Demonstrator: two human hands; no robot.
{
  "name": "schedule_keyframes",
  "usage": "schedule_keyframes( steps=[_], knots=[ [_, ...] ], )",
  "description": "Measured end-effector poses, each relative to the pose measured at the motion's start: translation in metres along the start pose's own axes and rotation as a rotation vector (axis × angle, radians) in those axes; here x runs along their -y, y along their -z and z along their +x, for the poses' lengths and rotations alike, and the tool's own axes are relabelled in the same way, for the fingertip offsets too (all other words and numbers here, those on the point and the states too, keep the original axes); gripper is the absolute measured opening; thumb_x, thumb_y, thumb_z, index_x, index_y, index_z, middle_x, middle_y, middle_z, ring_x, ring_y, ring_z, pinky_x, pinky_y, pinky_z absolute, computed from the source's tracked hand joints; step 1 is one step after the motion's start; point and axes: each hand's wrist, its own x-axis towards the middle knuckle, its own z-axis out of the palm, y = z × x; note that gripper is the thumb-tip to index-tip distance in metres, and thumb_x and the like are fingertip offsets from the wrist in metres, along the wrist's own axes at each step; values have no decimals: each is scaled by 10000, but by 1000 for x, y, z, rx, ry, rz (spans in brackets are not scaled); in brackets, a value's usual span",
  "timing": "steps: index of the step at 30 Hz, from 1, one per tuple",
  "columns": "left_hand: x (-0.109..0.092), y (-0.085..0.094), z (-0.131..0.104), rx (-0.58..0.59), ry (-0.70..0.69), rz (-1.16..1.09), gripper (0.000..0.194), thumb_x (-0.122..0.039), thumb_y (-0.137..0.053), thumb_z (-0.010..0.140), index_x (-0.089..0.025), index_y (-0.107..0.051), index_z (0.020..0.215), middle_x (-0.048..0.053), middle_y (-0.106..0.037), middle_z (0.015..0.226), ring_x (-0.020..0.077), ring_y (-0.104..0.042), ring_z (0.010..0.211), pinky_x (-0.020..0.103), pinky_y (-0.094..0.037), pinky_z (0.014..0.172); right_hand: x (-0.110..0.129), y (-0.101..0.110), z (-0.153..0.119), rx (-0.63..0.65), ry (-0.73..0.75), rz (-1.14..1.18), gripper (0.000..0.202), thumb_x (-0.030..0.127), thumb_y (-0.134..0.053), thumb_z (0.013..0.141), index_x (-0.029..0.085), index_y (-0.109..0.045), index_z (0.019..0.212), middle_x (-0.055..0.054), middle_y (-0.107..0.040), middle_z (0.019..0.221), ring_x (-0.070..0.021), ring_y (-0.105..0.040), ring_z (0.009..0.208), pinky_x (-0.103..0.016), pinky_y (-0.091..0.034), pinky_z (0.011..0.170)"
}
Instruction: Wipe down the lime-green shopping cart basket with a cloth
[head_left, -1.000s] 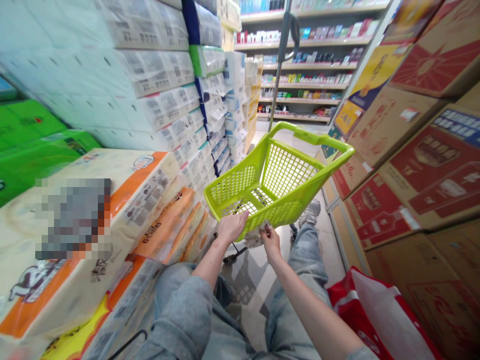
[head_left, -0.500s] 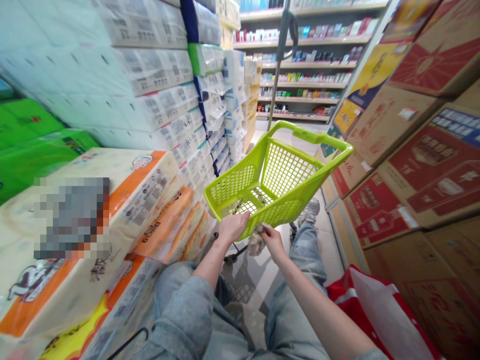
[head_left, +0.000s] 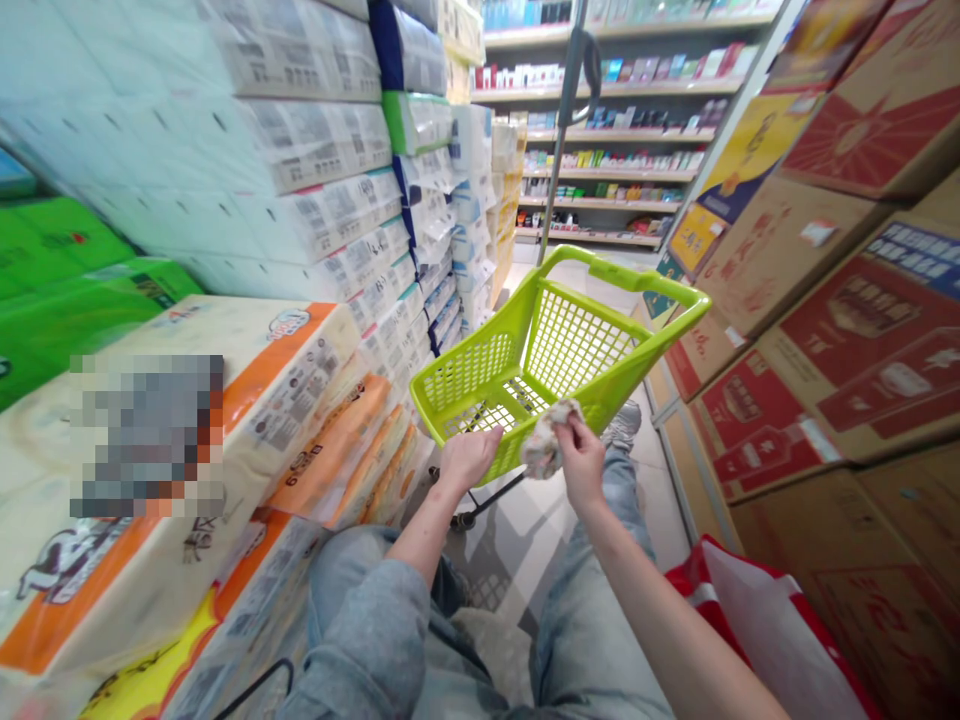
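A lime-green shopping basket cart (head_left: 586, 335) with a perforated plastic body stands between my knees, its handle toward the far right. My left hand (head_left: 469, 458) is closed over the near rim of the basket. Just right of it, my right hand (head_left: 582, 455) pinches a crumpled, pale patterned cloth (head_left: 543, 443). The cloth hangs in front of the basket's near right side, and I cannot tell whether it touches the plastic. One dark wheel (head_left: 464, 521) of the cart shows below on the floor.
Stacked paper-tissue packs (head_left: 337, 215) rise on the left, with orange-and-cream packs (head_left: 315, 370) close beside my left arm. Cardboard cartons (head_left: 847, 310) line the right side. A red-and-white bag (head_left: 772, 620) lies at lower right. Stocked shelves (head_left: 607, 130) stand at the back, behind a grey pole (head_left: 556, 170).
My right hand has lifted the cloth up and to the right, from low beside the basket to near its rim. My left hand stays on the rim.
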Motion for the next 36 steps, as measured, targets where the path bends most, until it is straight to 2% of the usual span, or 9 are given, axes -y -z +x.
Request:
schedule_keyframes(
  steps=[3, 6, 13, 15, 17, 22, 26, 29, 36],
  knots=[
    [0, 0, 0, -4, 2, 5, 767, -530, 17, 894, -201, -676, 869, 98, -695, 927, 233, -631, 906, 312, -442, 740, 9, 14, 45, -162, 173, -215, 355, 364, -506, 782, 143, -650, 1019, -94, -599, 973, -194, -550, 902, -333, -425, 859],
    [0, 0, -1, -7, 2, 7, 767, -523, 21, 896, -202, -675, 867, 98, -694, 932, 232, -630, 907, 313, -441, 737, 5, 12, 65, -109, 238, -373, 311, 309, -478, 790, 150, -669, 978, -76, -529, 903, -184, -530, 861, -337, -424, 848],
    [0, 1, 0, -10, -16, -11, 757, -526, 11, 898, -208, -677, 888, 76, -696, 920, 201, -629, 905, 272, -429, 731, 2, -19, -10, 322, 368, -306, 272, 288, -412, 863, 205, -665, 920, -62, -545, 890, -165, -538, 848, -270, -436, 770],
    [0, 1, 0, -9, -23, -13, 758, -526, 11, 897, -212, -679, 890, 74, -696, 913, 204, -631, 897, 274, -428, 723, 8, -21, -17, 387, 367, -280, 263, 298, -419, 865, 203, -663, 888, -56, -568, 888, -159, -549, 838, -253, -432, 750],
    [-1, 0, 0, -12, -15, -16, 759, -528, 5, 898, -202, -681, 893, 86, -695, 922, 215, -631, 896, 284, -428, 723, 14, -16, -6, 327, 337, -290, 269, 313, -423, 862, 188, -661, 854, -50, -582, 839, -155, -548, 783, -249, -424, 715],
    [-2, 0, 0, -4, 13, -15, 751, -527, -14, 901, -187, -683, 873, 101, -693, 934, 223, -627, 908, 295, -424, 735, 17, 13, 72, -73, 267, -374, 291, 341, -451, 816, 162, -673, 870, -37, -582, 742, -166, -525, 723, -276, -409, 705],
    [-1, 0, 1, -8, 5, -11, 762, -525, -1, 899, -185, -682, 870, 103, -694, 924, 226, -628, 900, 299, -425, 732, 13, 27, 108, -211, 333, -484, 322, 298, -425, 810, 144, -667, 956, -54, -557, 806, -172, -514, 764, -307, -416, 750],
    [-1, -1, 1, -15, 7, -3, 760, -526, -2, 899, -193, -684, 882, 98, -696, 921, 228, -631, 893, 301, -427, 725, 7, 21, 97, -134, 388, -549, 323, 281, -390, 830, 161, -665, 952, -63, -520, 879, -161, -501, 779, -301, -427, 744],
    [-2, -1, 0, -6, 21, -22, 727, -522, -33, 905, -200, -684, 918, 91, -692, 954, 223, -621, 920, 292, -422, 736, -1, -13, 29, 158, 476, -600, 297, 241, -383, 848, 227, -648, 982, -60, -509, 959, -164, -496, 862, -287, -443, 768]
  ],
)
